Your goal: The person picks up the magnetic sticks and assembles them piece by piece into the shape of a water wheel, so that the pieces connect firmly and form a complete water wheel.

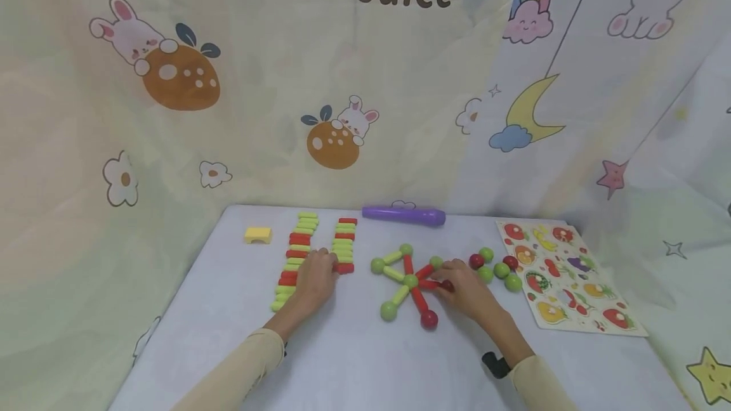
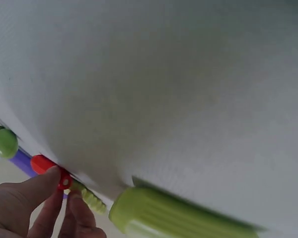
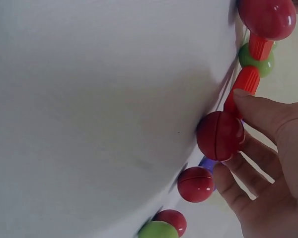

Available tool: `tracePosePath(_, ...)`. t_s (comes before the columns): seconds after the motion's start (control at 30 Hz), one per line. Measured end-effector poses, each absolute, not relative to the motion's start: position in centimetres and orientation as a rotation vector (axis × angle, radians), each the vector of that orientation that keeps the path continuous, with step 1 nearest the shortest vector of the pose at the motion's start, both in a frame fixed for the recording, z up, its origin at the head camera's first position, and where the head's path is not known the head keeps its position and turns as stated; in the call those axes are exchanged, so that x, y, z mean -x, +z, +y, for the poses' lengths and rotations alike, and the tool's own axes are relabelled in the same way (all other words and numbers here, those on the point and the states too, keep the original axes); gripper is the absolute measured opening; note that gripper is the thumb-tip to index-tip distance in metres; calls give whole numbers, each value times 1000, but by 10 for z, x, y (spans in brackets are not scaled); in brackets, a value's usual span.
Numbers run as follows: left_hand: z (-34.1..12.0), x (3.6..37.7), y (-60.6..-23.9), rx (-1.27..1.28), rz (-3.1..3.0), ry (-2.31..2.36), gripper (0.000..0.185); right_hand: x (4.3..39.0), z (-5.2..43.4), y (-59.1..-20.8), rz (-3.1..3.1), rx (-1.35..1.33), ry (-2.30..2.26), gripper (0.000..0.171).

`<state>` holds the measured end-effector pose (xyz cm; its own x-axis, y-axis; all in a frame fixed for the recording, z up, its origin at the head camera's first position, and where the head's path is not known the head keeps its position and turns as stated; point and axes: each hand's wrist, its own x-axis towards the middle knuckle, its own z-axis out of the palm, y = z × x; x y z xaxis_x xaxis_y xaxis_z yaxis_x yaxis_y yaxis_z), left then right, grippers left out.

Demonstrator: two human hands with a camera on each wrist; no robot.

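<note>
White table (image 1: 354,360) under cartoon curtain (image 1: 228,81) — left hand (image 1: 315,278) pinches a stick (image 1: 344,267), right hand (image 1: 465,287) grips a ball (image 1: 447,285).

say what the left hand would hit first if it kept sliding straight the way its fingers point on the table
The left hand points away from the person, fingertips on a red stick at the near end of the right row of sticks. Going on, it would likely meet that row first, then the purple tube.

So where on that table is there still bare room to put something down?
Bare cloth runs along the near edge of the table, between the two forearms, and at the far left around the yellow block. It is crowded mid-table: stick rows, star figure, loose balls, and the fruit puzzle at right.
</note>
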<state>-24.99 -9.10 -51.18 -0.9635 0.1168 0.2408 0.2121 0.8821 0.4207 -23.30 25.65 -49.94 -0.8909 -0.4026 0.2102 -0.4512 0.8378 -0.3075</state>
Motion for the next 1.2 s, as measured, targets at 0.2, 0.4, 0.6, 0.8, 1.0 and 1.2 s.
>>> tracePosePath(0.2,-92,244,-516,158,-2782,-1140,21,232,261,-506,-2867,-682,572,30)
tracePosePath(0.4,-77,231,-519,64,-2585,-1533,15,225,260,-508,-2885,-629,631,24)
tracePosePath(0.6,-50,228,-520,13,-2500,-1594,9,211,246,-502,-2950,-496,746,21)
tracePosePath(0.8,-31,237,-524,-60,-2479,-1597,6,205,237,-504,-2947,-466,794,20)
tracePosePath(1.0,-28,240,-522,-33,-2528,-1626,11,204,236,-508,-2953,-455,807,21)
tracePosePath(1.2,-43,225,-516,310,-2773,-1482,63,203,238,-509,-2940,-471,798,20)
